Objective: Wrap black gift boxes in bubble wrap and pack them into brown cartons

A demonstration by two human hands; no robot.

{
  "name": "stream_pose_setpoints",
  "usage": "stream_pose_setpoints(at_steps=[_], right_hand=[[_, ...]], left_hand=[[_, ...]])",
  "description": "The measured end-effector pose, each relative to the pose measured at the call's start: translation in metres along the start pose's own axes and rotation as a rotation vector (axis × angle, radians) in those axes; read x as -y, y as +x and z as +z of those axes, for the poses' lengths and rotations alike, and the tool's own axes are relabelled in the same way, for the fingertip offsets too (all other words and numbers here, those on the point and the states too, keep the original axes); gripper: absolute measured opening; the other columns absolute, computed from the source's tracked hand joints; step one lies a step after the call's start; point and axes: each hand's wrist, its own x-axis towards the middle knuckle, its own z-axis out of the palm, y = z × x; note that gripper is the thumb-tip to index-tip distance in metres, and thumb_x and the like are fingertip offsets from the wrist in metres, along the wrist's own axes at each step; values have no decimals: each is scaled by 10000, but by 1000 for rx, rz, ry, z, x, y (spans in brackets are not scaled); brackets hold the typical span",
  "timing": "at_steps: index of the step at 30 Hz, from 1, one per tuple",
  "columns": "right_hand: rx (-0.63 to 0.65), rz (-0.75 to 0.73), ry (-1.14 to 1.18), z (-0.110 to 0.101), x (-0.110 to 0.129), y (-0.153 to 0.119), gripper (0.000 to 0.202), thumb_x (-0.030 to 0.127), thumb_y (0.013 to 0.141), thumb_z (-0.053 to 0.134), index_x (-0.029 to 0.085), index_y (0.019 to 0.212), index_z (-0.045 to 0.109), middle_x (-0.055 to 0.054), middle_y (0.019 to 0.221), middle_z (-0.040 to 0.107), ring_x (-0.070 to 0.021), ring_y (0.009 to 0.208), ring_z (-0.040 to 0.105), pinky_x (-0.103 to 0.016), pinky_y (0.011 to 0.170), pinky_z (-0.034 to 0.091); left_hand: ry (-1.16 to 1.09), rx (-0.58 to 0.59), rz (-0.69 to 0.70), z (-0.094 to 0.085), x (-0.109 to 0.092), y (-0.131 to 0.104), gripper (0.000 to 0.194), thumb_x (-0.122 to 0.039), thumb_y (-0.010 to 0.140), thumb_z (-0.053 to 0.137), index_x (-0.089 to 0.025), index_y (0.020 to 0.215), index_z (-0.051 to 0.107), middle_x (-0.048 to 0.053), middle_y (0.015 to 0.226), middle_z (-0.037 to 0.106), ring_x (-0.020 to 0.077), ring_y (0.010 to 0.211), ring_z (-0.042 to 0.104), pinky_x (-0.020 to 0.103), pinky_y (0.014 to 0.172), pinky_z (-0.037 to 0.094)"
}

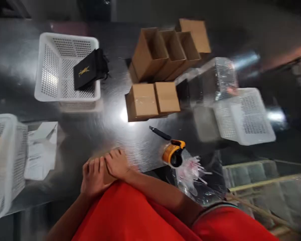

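Observation:
Close against the red clothing at the table's front edge, a small brown cardboard box (107,175) lies mostly hidden under both hands. My left hand (94,174) covers its left side, fingers bent over the top. From the right, my right hand (117,164) presses on it with fingers bent together. Ahead and to the right are a black utility knife (161,133) and a yellow-and-black tape dispenser (174,154). Two closed cardboard boxes (153,100) stand beyond the knife.
Behind the closed boxes stand several open cardboard boxes (165,55). A white basket (47,97) holds black pouches (86,70). Another white basket (11,157) and papers (41,150) lie left. At right are a white basket (256,117), plastic wrap (223,77) and a bag of pink-white sticks (192,172).

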Motion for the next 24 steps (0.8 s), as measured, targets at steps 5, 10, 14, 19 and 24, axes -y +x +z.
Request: stream_pose_setpoints(at_steps=[5, 10, 14, 19, 24], right_hand=[[-571, 565, 48, 5, -78, -73, 353, 363, 953, 364, 166, 1171, 561, -167, 1164, 584, -292, 1110, 503, -473, 950, 380], [-412, 1423, 17, 32, -169, -168, 654, 497, 825, 567, -43, 1192, 521, -350, 1060, 585, -441, 1041, 566, -531, 852, 423], [-266, 1450, 150, 46, -190, -182, 470, 407, 862, 480, 18, 1107, 582, -362, 1060, 602, -426, 1045, 605, -480, 803, 438], [-437, 1381, 484, 15, -167, -217, 386, 467, 786, 451, 168, 989, 588, -202, 938, 673, -350, 921, 657, -443, 743, 493], [-584, 997, 907, -40, -100, -210, 338, 606, 685, 574, 289, 799, 601, -80, 779, 644, -266, 729, 619, -375, 622, 500]], left_hand=[[87, -82, 68, 12, 6, -4, 850, -655, 800, 464, -18, 1361, 468, 278, 1221, 571, 399, 1126, 488, 562, 942, 353], [128, -19, 36, 4, -1, -2, 962, -755, 722, 473, -22, 1346, 491, 281, 1261, 551, 400, 1141, 484, 544, 975, 331], [121, 19, -2, -7, -6, 2, 1014, -772, 687, 508, -3, 1348, 490, 287, 1264, 554, 405, 1146, 486, 550, 1002, 308], [73, 11, -10, -14, -8, 4, 997, -738, 702, 529, 10, 1360, 479, 286, 1270, 554, 400, 1132, 488, 559, 1011, 300], [31, 67, -26, -17, -6, 5, 966, -720, 737, 505, -4, 1384, 459, 263, 1288, 549, 405, 1162, 474, 568, 1030, 291]])
